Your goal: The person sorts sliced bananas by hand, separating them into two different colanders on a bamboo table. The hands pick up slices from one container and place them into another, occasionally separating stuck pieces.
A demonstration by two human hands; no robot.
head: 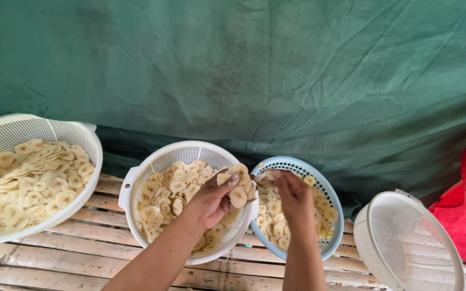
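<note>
Banana slices (238, 189) are sitting stacked in L hand (211, 202) fingers curled around them, over white colander (130, 186), while R hand (293, 196), palm down, is reaching into blue colander (334, 202), fingers' grip hidden.

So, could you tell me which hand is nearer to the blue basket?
The right. The right hand reaches into the blue basket, over its slices. The left hand holds a stack of banana slices over the middle white basket beside it.

I note matt perforated plastic on the round white colander (136, 186) and the round pale blue colander (333, 207). Split-bamboo slat table (82, 248) looks rough, dry. Dark green tarpaulin cloth (276, 75) creased, dull.
</note>
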